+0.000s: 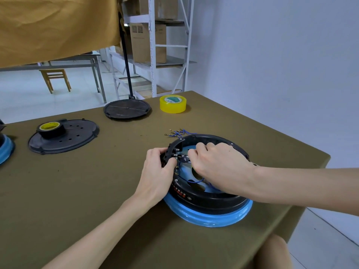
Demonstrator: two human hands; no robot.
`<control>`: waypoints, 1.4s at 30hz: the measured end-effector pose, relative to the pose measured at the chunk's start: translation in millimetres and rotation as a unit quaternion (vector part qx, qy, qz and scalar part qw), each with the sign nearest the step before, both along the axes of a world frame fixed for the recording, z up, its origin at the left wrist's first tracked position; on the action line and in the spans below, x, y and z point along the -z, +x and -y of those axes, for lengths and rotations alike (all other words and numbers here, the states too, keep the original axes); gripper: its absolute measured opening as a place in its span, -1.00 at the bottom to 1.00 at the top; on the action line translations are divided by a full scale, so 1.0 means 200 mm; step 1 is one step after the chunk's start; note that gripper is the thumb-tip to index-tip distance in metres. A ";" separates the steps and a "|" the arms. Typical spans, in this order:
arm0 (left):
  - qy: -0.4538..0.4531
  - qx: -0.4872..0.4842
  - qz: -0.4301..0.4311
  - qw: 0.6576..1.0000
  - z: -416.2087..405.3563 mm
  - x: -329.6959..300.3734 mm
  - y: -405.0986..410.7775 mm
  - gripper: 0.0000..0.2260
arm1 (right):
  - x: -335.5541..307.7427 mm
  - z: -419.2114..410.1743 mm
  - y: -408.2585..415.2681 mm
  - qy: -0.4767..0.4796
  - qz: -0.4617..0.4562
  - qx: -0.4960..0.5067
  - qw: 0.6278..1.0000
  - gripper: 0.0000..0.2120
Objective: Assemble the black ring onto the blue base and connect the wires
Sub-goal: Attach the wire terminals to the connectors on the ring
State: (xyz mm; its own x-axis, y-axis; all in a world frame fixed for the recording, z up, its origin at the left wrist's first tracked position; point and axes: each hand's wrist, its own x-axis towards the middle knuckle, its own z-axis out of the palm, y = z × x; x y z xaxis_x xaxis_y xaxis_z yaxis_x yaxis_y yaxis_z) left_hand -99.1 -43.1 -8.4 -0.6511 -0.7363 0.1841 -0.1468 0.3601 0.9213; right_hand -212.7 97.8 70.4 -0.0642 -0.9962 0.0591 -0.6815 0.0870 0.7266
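My left hand (158, 167) clamps its grip on the black ring's (204, 199) terminal block; the ring sits on the blue base (211, 217) on the bench (97, 181). My right hand (214, 160) pinches a blue wire (196, 181) inside the ring.

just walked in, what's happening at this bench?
A person is wiring up a black ring that already sits on a blue base on the table. The left hand grips the ring's terminal block, and the right hand pinches a wire connector at the terminals. Spare blue wires lie behind the ring.
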 end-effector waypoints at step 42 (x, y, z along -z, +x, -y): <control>0.007 -0.002 -0.004 1.000 0.01 0.01 0.00 -0.77 | 0.01 0.12 -0.19 -0.027 0.274 0.112 0.955 -0.64</control>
